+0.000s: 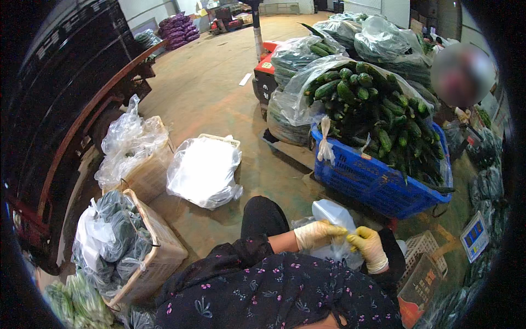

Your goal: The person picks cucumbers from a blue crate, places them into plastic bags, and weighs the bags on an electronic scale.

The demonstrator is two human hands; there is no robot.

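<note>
Left hand (313, 234) and right hand (368, 245), gloved, fingers pinched on clear plastic bag (333, 215) mouth over lap. Risk: thin film slips or tears if pulled apart hard. Blue crate (372, 183) of cucumbers (372, 104) just ahead.

Both hands gloved in pale yellowish rubber, held close together low in the frame in front of the torso, fingertips almost meeting. Left hand (316, 233) comes in from the left with bare forearm roughly level, wrist straight, fingers curled and pinched toward the right; right hand (368, 245) sits just beside it, slightly lower, wrist bent, back of the glove up, thumb and fingers closed in a pinch toward the left. 2 forearms short in view, upper arms in dark floral sleeves, knees bent in dark trousers.
</note>
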